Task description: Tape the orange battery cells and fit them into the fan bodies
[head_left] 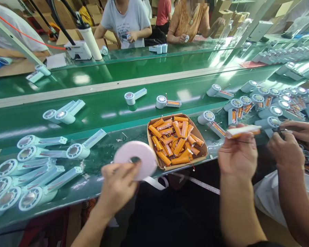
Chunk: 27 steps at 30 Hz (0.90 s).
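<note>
My left hand [118, 188] grips a large roll of white tape [146, 156] by its core, fingers closed at the hole. A loose end of tape [156, 183] curls below the roll. Raised at the right, my right hand [238, 157] pinches an orange battery pack [256, 131] with a white strip along its top. Between my hands, on the bench edge, sits a cardboard tray [199, 159] heaped with orange battery packs [179, 145] with thin wires. Just behind my right hand lies a pale blue fan housing [206, 117] with a battery pack in its open handle.
Several pale blue housings [32, 199] with open handles lie at the left; more crowd the right [273, 111]. A green conveyor belt [103, 116] runs behind the bench. A co-worker's hands [285, 147] work close to my right. Two people [128, 20] stand across the line.
</note>
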Each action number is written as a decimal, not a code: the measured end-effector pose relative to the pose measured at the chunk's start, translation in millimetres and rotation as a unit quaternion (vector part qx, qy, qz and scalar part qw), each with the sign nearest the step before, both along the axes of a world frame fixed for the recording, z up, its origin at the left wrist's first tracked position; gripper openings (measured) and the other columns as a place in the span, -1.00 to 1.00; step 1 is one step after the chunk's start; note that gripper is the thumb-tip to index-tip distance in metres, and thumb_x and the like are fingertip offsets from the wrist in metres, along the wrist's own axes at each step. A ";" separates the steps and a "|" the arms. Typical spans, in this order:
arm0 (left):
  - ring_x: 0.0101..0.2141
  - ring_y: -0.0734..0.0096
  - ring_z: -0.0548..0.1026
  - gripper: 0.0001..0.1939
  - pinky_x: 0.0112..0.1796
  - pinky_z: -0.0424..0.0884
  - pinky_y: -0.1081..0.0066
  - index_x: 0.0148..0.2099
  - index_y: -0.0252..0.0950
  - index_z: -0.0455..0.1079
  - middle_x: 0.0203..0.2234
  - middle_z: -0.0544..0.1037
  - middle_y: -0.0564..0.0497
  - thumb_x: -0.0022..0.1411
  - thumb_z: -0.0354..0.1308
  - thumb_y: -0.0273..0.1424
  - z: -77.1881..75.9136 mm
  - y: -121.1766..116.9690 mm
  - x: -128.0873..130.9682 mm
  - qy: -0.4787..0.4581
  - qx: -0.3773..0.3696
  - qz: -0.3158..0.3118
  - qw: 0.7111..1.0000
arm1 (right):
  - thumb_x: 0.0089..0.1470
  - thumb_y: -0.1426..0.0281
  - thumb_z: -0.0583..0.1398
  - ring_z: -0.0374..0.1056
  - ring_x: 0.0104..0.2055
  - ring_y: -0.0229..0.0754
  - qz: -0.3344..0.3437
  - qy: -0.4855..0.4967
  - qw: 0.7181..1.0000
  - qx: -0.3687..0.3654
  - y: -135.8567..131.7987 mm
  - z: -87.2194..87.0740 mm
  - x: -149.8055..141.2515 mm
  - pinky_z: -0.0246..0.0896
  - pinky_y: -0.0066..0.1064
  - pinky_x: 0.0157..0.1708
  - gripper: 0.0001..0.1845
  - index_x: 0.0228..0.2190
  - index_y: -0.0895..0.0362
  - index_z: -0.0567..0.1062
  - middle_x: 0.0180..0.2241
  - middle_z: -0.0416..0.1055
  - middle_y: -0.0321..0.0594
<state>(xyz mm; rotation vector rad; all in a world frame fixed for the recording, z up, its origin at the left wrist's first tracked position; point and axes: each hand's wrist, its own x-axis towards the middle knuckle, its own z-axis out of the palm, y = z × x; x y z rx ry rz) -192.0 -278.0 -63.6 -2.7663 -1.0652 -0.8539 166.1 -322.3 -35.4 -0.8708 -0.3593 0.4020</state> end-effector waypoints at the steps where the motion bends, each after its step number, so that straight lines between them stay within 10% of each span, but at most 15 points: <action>1: -0.09 0.09 0.44 -0.56 -0.01 0.30 0.14 0.21 -0.11 0.57 -0.12 0.69 -0.06 0.28 0.36 -0.32 -1.6 14.3 -15.2 0.020 -0.007 0.038 0.999 | -0.13 0.25 0.60 0.60 -0.24 -0.34 -0.008 0.000 1.000 -0.008 -6.0 -1.9 13.2 0.55 -0.63 -0.24 -0.60 -0.25 0.06 0.67 -0.23 0.66 -0.37; 5: 0.15 -0.18 0.40 -0.58 0.07 0.31 -0.03 0.15 -0.12 0.60 0.00 0.68 -0.11 0.35 0.24 -0.08 10.6 86.7 -24.9 0.067 -0.016 0.131 0.989 | -0.35 0.21 0.66 0.62 -0.35 -0.25 0.052 0.021 0.989 -0.139 -35.3 -17.1 25.4 0.56 -0.58 -0.37 -0.43 -0.25 0.08 0.69 -0.29 0.68 -0.27; 14: 0.32 -0.28 0.28 -0.51 0.15 0.39 -0.06 0.33 -0.18 0.46 0.36 0.37 -0.26 0.51 0.01 -0.15 57.6 279.1 166.3 0.234 -0.155 0.228 0.932 | -0.55 0.20 0.70 0.64 -0.45 0.03 0.154 -0.007 0.967 -0.205 -59.7 -12.4 11.3 0.64 -0.28 -0.40 -0.27 -0.21 0.03 0.74 -0.36 0.70 -0.09; 22: 0.18 -0.03 0.45 -0.73 0.16 0.43 0.05 0.01 -0.28 0.62 0.08 0.59 -0.24 0.27 0.29 -0.44 24.0 304.0 143.3 0.284 -0.188 0.091 0.936 | -0.34 0.13 0.64 0.69 -0.29 0.21 0.117 -0.041 0.952 -0.280 -87.2 -26.1 54.5 0.66 -0.23 -0.35 -0.23 -0.02 0.03 0.70 -0.21 0.71 0.11; 27: 0.07 0.20 0.55 -0.84 0.06 0.46 0.39 -0.19 -0.10 0.67 -0.09 0.69 -0.04 0.14 0.36 -0.39 28.8 316.4 128.7 0.291 -0.213 0.002 0.933 | -0.28 0.19 0.63 0.69 -0.21 0.12 0.228 -0.188 0.931 -0.214 15.0 14.0 32.2 0.65 -0.19 -0.17 -0.36 -0.09 0.02 0.71 -0.23 0.72 0.00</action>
